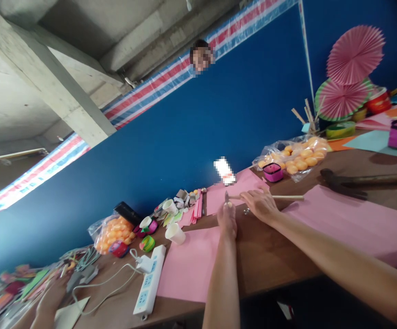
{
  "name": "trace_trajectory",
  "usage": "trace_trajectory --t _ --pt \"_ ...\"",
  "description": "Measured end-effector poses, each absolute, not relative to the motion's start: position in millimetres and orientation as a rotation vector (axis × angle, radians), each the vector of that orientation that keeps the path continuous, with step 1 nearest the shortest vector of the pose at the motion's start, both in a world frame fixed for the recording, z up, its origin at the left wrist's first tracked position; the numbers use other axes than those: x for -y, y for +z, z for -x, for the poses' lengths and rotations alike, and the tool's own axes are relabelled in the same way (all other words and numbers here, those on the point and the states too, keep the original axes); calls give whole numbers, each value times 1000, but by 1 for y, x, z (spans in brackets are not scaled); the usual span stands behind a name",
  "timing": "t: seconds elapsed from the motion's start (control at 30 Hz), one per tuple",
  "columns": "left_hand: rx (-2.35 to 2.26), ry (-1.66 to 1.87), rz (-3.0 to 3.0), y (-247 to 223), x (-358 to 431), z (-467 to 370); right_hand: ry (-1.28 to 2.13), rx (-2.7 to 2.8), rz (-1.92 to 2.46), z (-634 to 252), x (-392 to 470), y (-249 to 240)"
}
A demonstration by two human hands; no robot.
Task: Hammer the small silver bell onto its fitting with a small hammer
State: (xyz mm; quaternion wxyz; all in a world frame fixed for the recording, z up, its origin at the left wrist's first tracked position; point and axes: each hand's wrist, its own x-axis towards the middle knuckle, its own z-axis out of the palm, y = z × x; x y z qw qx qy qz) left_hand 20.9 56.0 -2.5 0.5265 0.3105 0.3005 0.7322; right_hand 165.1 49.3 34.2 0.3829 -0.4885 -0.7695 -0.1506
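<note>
My left hand (227, 218) is closed around a small metal tool with a pointed grey tip (226, 196); its kind is too small to make out. In my right hand (260, 204) is a thin wooden stick (289, 198), lying roughly level, with its left end close to the metal tip. Whether stick and tip touch, I cannot tell. Small shiny pieces (246, 211) lie on the brown table between my hands. Behind them is a sheet of pink paper (215, 198), and a phone with a blurred screen (224, 171) leans against the blue partition.
Pink sheets (187, 269) and a hammer (345, 183) flank my arms. A white power strip (150, 281), paper cup (175, 233) and bags of orange balls (303, 155) stand around. Another person's hand (54, 288) is at far left; a head shows above the partition (171, 141).
</note>
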Motion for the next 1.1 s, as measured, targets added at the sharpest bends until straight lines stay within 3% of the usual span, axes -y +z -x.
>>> trace_trajectory --t 1.1 --pt "-804 1755 -787 0 -54 -22 -375 2000 1224 -163 -50 30"
